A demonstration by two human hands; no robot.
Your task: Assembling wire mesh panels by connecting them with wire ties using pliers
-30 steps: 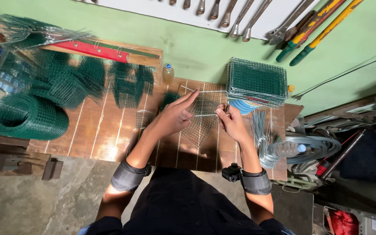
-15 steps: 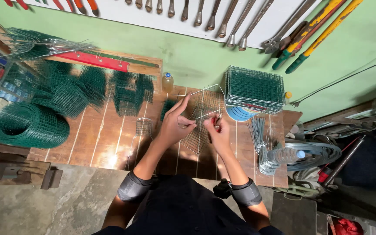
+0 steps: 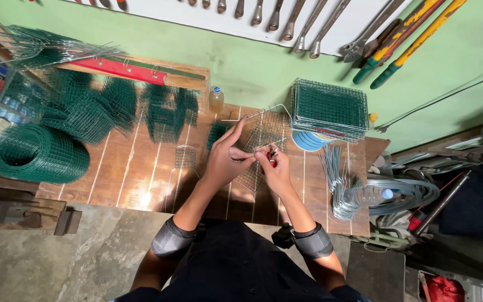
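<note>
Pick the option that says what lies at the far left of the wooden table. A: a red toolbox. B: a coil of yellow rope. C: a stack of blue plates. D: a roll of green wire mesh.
D: a roll of green wire mesh lies on its side at the table's left end, well away from both hands, which work on a bare wire mesh piece at the middle.

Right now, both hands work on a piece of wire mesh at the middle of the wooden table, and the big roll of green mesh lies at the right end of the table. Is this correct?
Not quite. The head view shows the roll of green mesh at the left end of the wooden table, not the right. The rest holds: the left hand and right hand work on the piece of wire mesh at the middle.
</note>
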